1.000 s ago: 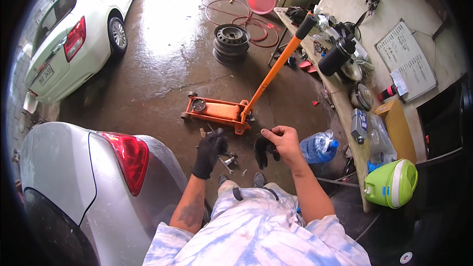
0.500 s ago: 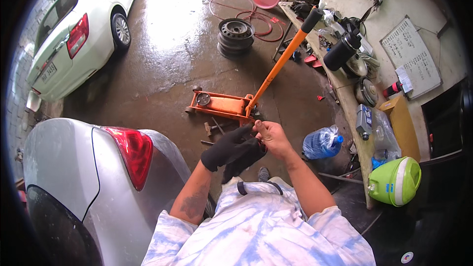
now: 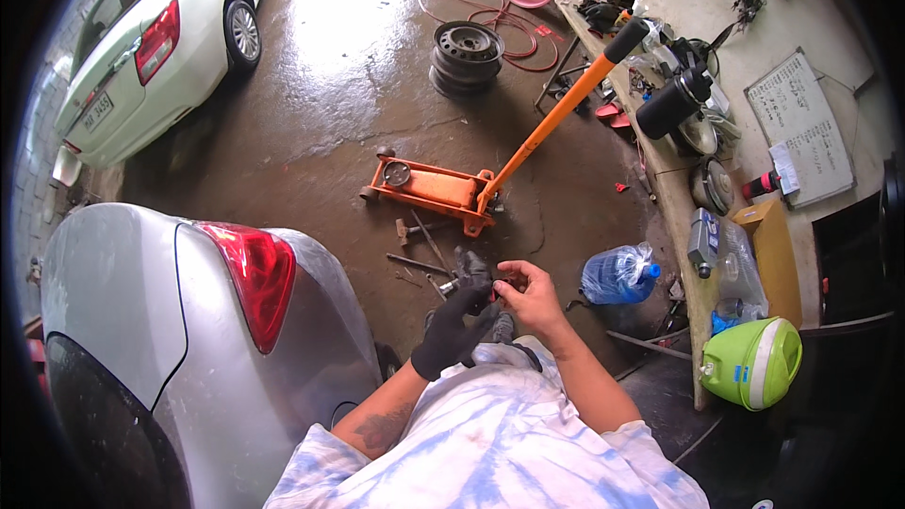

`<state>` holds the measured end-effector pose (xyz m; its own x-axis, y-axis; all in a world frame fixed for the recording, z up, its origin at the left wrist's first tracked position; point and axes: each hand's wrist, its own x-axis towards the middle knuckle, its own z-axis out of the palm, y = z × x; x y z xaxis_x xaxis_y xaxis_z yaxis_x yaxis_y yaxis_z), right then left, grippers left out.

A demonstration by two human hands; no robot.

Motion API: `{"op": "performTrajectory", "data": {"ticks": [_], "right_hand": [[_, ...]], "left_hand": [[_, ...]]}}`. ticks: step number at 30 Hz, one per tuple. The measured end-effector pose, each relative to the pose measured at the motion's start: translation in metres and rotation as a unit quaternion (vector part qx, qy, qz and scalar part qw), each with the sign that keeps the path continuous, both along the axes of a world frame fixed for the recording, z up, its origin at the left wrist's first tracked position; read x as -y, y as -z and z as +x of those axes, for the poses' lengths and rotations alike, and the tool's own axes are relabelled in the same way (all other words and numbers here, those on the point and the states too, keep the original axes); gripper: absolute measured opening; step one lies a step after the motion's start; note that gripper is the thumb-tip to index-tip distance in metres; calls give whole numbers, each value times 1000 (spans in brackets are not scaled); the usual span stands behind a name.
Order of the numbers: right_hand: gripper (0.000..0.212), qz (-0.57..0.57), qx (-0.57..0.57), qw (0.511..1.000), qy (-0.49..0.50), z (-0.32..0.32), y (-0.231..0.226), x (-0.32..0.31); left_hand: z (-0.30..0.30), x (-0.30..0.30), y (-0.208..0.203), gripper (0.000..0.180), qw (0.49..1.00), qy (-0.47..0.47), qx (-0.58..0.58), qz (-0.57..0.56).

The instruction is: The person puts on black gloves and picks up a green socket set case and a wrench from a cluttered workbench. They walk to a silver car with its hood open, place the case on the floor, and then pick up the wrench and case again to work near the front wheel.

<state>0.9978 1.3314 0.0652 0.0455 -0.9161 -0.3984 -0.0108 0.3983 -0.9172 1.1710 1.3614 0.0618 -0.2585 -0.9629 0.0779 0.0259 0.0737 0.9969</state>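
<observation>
A black work glove covers my left hand (image 3: 451, 328), whose fingers are closed in front of my waist. My bare right hand (image 3: 533, 300) is beside it, thumb and fingertips pinched together. Between the two hands is a second, loose black glove (image 3: 471, 269), its fingers pointing away from me and a bit of red showing near its edge. Both hands appear to grip it, though the left fingertips are partly hidden. Beyond the hands a hammer (image 3: 403, 231) and metal bars lie on the floor, close to an orange floor jack (image 3: 429, 187) with its long handle raised to the right.
A silver car (image 3: 236, 320) stands close on my left, a white car (image 3: 160, 47) farther off. Stacked wheel rims (image 3: 467, 57) and a red hose (image 3: 438, 5) lie ahead. To the right are a blue water jug (image 3: 617, 275) and a cluttered bench (image 3: 677, 198) with a green cooler (image 3: 752, 363).
Both hands have come nearer my body and lower. The loose glove, earlier hanging below the hands, now points away from me. My view has shifted slightly.
</observation>
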Motion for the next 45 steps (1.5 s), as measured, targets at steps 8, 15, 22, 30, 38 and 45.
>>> {"op": "performTrajectory", "data": {"ticks": [8, 15, 22, 30, 38, 45], "right_hand": [[35, -2, -13, 990, -138, 2, -9, 6], [20, -53, -155, 973, -161, 2, -5, 4], [7, -186, -501, 824, -188, 16, 2, 4], [17, 276, -26, 959, 63, -4, 141, 70], [44, 255, 366, 895, 30, 46, 137, 72], [34, 128, 138, 982, 21, 19, 136, 56]], "left_hand": [[25, 34, 2, 31, 919, 211, 99, 319], [29, 23, 40, 26, 960, 177, 44, 210], [-1, 15, 40, 21, 963, -27, 266, -32], [-15, 25, 33, 13, 890, 70, 447, -55], [7, 25, 71, 14, 885, 30, 465, -16], [2, 26, 28, 10, 938, -19, 315, -144]]}}
